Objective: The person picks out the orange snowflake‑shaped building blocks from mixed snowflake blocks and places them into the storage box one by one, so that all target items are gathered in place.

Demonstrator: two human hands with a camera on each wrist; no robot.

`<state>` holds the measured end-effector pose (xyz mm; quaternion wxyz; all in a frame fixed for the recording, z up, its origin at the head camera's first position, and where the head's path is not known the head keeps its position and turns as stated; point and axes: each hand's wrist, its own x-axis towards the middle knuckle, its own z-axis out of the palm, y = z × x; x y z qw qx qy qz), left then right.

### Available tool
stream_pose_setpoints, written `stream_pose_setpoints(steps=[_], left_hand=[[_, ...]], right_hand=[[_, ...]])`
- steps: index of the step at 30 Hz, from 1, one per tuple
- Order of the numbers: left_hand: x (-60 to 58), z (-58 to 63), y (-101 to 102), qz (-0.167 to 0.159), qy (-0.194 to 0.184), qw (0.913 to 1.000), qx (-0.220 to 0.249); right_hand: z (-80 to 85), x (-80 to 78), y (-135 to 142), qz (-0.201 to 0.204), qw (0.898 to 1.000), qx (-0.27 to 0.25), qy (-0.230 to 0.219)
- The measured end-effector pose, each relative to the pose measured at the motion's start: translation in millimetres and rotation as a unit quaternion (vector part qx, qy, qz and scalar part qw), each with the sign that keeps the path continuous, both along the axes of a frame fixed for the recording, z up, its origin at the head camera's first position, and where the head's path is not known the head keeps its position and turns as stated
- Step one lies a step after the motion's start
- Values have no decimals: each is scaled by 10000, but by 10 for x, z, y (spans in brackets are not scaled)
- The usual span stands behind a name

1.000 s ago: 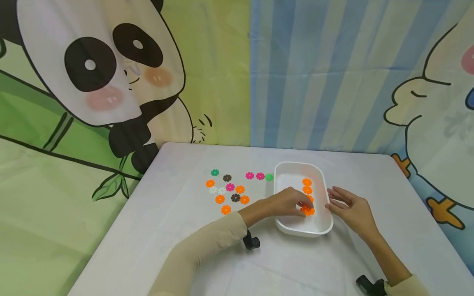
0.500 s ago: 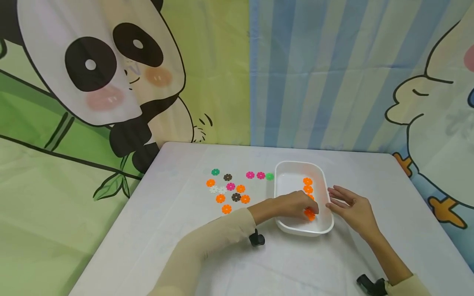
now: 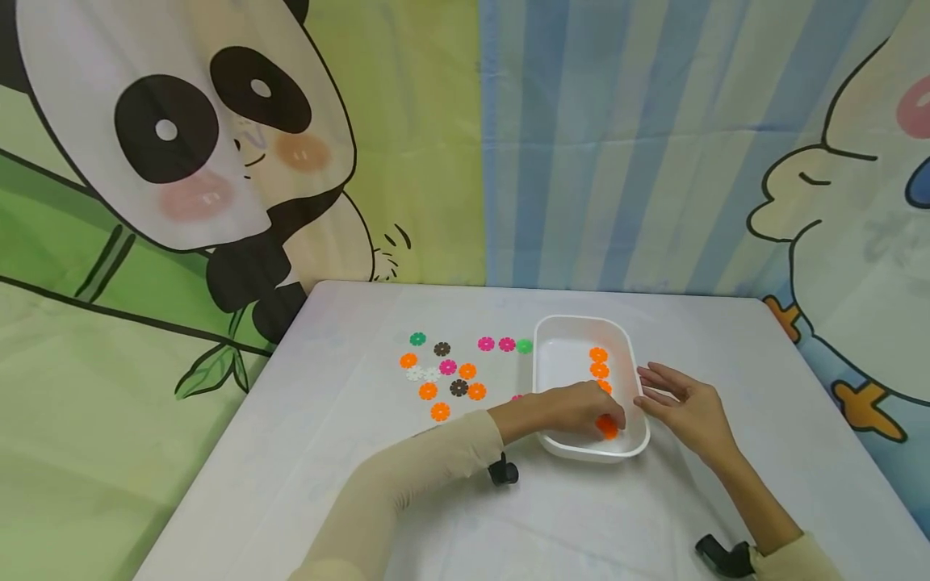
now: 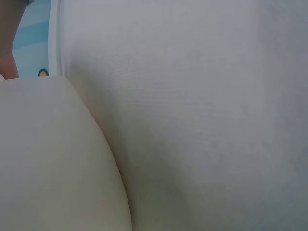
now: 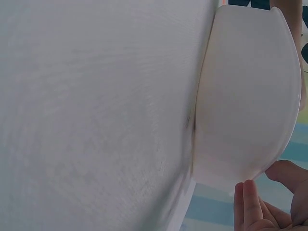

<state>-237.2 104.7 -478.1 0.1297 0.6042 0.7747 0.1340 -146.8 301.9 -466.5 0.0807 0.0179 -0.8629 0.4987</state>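
In the head view my left hand [image 3: 587,407] reaches into a white plastic tray [image 3: 559,327]. Its curled fingertips hold an orange flower-shaped disc [image 3: 607,428] low against the tray floor, and the hand partly covers it. Beyond the fingers, several more orange discs [image 3: 599,370] run in a line up the tray. My right hand [image 3: 686,407] stays at the tray's right side, fingers fairly straight. In the right wrist view, its thumb and fingertips touch the tray's outer wall [image 5: 245,96] near the rim. The left wrist view has mostly sleeve [image 4: 53,154] and tablecloth.
Left of the tray lie loose flower discs: orange [image 3: 429,390], brown [image 3: 458,388], white [image 3: 414,374], pink [image 3: 447,367] and green [image 3: 417,339]. Two pink discs and a light green disc [image 3: 524,346] form a row by the tray. White cloth [image 3: 349,355] covers the table.
My left fingers have gone from loosely spread over the orange discs to curled in on one, slightly further right. A pink disc shows beside the left forearm. The right hand keeps its place.
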Motion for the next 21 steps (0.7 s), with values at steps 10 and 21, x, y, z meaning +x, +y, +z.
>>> stream_pose_setpoints(steps=[10,21], left_hand=[[2,-4,-6,49,-126,9999,34],[-105,123,-48,215,-428,9960,760]], right_hand=[[-9,-13,8,1,10000,-1,-34],[-24,-10,20,66,9999,54,92]])
